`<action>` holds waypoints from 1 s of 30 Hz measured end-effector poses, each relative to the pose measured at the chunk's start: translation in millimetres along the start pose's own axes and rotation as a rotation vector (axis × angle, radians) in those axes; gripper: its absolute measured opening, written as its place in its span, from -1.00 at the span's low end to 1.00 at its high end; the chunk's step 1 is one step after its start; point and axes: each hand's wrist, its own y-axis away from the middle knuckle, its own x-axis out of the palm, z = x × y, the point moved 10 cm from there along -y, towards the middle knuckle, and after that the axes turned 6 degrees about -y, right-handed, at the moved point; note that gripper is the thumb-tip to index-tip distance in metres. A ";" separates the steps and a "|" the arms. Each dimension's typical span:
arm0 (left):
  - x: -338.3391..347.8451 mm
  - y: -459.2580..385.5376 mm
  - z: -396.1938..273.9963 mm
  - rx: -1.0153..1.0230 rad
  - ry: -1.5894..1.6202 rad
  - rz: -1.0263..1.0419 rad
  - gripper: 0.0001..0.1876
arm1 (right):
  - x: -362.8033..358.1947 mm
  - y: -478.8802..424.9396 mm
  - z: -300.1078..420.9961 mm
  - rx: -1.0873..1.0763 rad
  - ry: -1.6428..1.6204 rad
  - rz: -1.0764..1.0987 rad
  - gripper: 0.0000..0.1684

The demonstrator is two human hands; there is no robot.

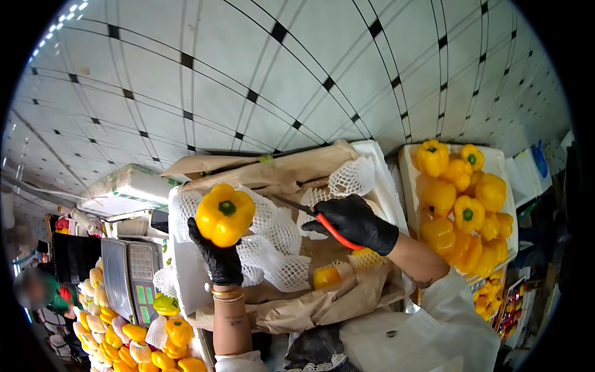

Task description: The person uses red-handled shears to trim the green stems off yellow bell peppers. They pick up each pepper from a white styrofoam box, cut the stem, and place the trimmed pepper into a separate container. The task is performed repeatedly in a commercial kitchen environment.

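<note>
My left hand [216,255], in a black glove, holds up a yellow bell pepper [225,215] with its green stem end facing the camera. In my right hand [355,223], also gloved in black, is a pair of scissors [337,232] with red handles; the blades point left toward the pepper without touching it. Both hands are over a white foam box [388,186] lined with brown paper [297,316]. White foam net sleeves [283,232] lie inside the box, and a yellow pepper [327,277] partly in a net shows near its front edge.
Right of the box, a foam crate [509,200] holds several yellow peppers [469,214]. A weighing scale [130,279] stands at left, beside heaped peppers [135,332], some netted. Behind is a tiled wall [297,69]. A person [35,288] is at the far left.
</note>
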 end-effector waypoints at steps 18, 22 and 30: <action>94.5 49.4 22.3 -0.443 0.452 0.530 -0.29 | 25.3 -0.7 -5.3 0.376 -0.868 0.157 -0.25; 91.1 48.0 27.9 -0.457 0.418 0.523 -0.29 | 18.5 -7.1 2.6 0.127 -0.844 0.051 -0.26; 82.1 34.9 8.5 -0.107 0.263 0.466 -0.47 | 49.2 5.3 -28.5 0.531 -1.003 0.132 -0.39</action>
